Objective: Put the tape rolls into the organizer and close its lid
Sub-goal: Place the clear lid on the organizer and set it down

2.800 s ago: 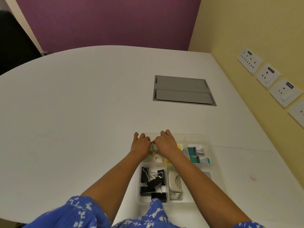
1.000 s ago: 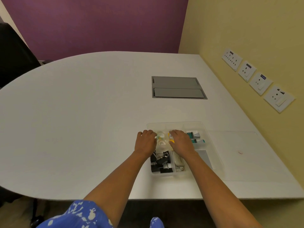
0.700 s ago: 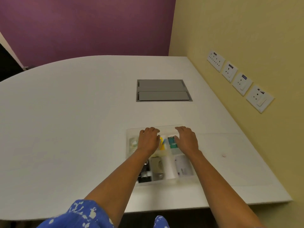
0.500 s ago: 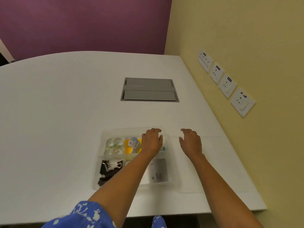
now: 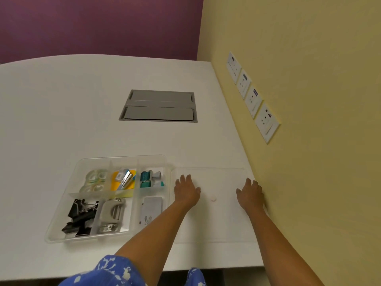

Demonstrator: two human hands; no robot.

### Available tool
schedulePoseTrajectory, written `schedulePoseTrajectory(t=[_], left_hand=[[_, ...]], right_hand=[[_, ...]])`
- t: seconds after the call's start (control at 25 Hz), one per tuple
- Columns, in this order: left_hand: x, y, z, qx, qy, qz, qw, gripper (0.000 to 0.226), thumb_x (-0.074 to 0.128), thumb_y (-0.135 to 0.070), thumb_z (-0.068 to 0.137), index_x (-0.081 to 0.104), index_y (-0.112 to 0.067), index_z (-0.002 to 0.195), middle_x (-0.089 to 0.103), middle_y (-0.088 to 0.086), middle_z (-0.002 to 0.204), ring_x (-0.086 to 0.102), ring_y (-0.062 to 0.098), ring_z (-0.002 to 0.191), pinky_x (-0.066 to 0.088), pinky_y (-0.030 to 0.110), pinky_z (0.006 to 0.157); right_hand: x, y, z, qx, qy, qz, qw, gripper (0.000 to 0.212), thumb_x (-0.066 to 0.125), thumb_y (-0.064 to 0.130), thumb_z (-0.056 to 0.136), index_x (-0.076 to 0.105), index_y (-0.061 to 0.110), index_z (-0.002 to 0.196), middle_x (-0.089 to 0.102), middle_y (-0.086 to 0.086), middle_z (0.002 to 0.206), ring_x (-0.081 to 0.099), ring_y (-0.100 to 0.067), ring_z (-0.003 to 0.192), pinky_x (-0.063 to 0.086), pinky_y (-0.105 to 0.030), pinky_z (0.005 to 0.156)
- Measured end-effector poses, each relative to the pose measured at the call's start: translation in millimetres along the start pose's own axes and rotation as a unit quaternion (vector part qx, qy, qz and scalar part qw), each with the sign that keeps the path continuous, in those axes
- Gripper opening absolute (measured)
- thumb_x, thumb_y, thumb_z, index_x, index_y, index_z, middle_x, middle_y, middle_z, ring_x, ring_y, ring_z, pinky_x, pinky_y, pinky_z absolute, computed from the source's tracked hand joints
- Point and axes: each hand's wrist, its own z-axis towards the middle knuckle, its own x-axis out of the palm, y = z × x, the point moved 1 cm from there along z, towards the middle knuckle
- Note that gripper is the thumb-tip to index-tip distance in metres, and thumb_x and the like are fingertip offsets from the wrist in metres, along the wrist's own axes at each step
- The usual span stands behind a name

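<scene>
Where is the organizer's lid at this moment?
Head view: the clear lid lies flat on the table right of the organizer, near the yellow wall, with the left hand over its left part and the right hand over its right edge.

tape rolls (image 5: 94, 180) in organizer (image 5: 61, 220), both hands flat on lid (image 5: 224, 219)

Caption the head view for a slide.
Tape rolls in the open organizer; left hand and right hand lie flat on the clear lid beside it.
</scene>
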Motion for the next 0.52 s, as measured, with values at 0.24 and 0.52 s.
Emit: schedulePoseTrajectory(t=[0.24, 0.52], left_hand=[[5.4, 1.8, 4.0, -0.143, -0.006, -0.010, 0.990, 0.077, 0.043, -0.043, 0.096, 0.000, -0.008, 0.150, -0.010, 0.018, 0.159, -0.004, 0.040, 0.146, 0.007, 0.048, 0.119], [-14.7, -13.6, 8.5, -0.195, -0.010, -0.163, 0.967, 0.075, 0.049, -0.049, 0.091, 0.015, -0.014, 0.148, 0.017, 0.015, 0.155, 0.017, 0.037, 0.142, 0.025, 0.052, 0.113]], right_hand=[[2.3, -16.9, 7.1, -0.007, 0.023, 0.036, 0.999, 0.054, 0.047, 0.030, 0.098, 0.030, 0.004, 0.143, 0.043, -0.016, 0.142, 0.044, -0.031, 0.129, 0.040, -0.038, 0.105], [-12.2, -10.4, 17.4, 0.031, 0.004, 0.077, 0.997, 0.048, 0.046, 0.017, 0.098, 0.034, 0.003, 0.142, 0.046, -0.021, 0.137, 0.050, -0.034, 0.124, 0.045, -0.038, 0.101]])
